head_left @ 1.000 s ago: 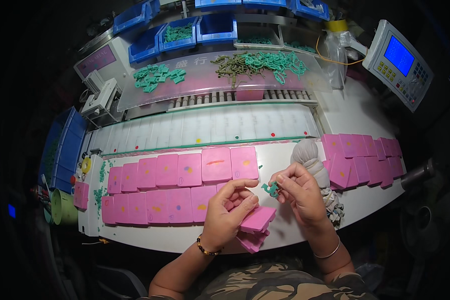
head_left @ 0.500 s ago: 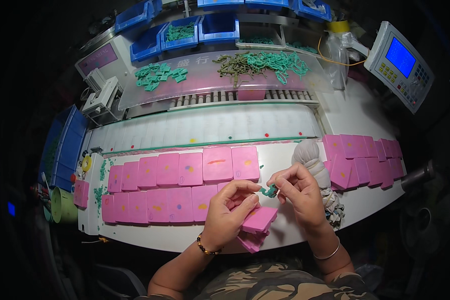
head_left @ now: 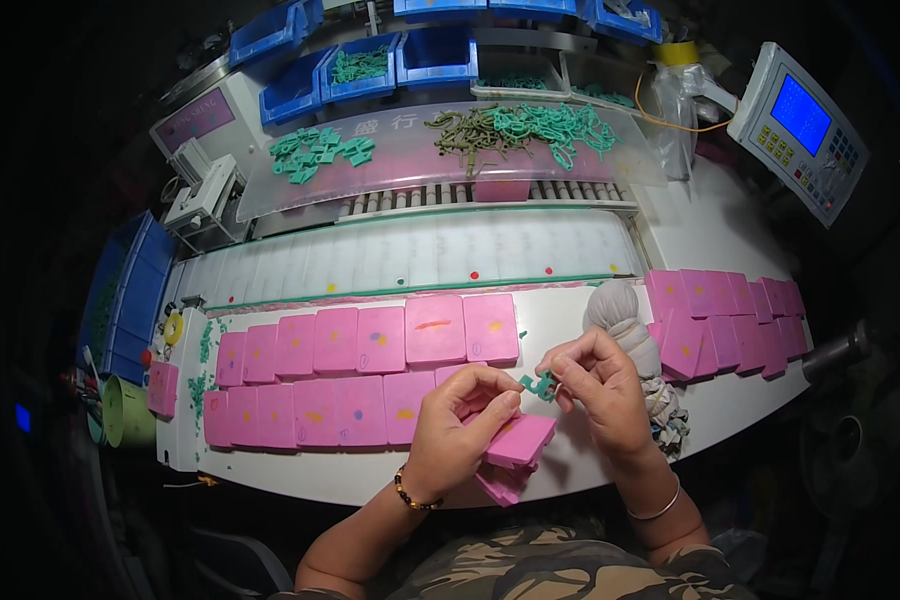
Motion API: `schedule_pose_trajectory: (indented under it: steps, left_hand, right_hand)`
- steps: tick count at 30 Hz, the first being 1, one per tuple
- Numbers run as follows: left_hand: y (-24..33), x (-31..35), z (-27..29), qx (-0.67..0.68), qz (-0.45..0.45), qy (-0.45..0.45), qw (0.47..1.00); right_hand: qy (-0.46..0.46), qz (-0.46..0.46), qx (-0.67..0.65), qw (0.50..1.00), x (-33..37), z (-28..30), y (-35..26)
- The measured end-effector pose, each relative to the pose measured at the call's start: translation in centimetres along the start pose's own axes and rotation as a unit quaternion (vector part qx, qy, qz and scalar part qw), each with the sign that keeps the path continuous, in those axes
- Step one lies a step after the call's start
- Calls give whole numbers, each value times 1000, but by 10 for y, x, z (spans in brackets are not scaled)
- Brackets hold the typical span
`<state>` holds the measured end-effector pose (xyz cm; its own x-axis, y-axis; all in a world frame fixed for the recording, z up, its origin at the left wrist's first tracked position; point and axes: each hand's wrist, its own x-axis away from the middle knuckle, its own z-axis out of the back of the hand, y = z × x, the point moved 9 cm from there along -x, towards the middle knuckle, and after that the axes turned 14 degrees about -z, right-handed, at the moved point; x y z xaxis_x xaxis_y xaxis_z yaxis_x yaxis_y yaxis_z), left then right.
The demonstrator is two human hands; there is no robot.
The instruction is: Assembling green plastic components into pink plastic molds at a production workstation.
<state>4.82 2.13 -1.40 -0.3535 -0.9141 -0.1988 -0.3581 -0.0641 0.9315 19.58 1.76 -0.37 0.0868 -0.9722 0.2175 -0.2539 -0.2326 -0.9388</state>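
Note:
My left hand [head_left: 460, 425] is closed around a pink rubber mould [head_left: 518, 440], which hangs partly opened below the fingers, its halves spread. Between my two hands is a small curved green wax piece [head_left: 540, 386]. The thumb and fingers of my right hand [head_left: 602, 388] pinch it from the right, and the tip of my left index finger reaches its left end. Part of the mould is hidden behind my left palm.
Two rows of pink moulds [head_left: 380, 340] lie to the left, more moulds [head_left: 700, 292] at the right. A grey-white cloth bundle [head_left: 615, 305] sits beside my right hand. Beyond runs a white belt [head_left: 410, 255]; green pieces [head_left: 320, 152] rest on a translucent sheet under blue bins [head_left: 438, 60].
The coloured dots on the white belt have shifted left. The green wax piece has turned slightly between my fingers; both hands are otherwise nearly still.

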Motion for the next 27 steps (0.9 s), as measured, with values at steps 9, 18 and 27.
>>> schedule_pose_trajectory:
  steps: [9,18,27]
  left_hand:
    - [0,0,-1,-16,7,5,1000]
    - [-7,2,0,8,28,-2,1000]
    - [-7,3,0,2,31,-1,1000]
  right_hand:
    - [17,2,-28,999,0,4,3]
    - [7,12,-41,999,-1,2,3]
    - [-6,32,-8,999,0,0,0]
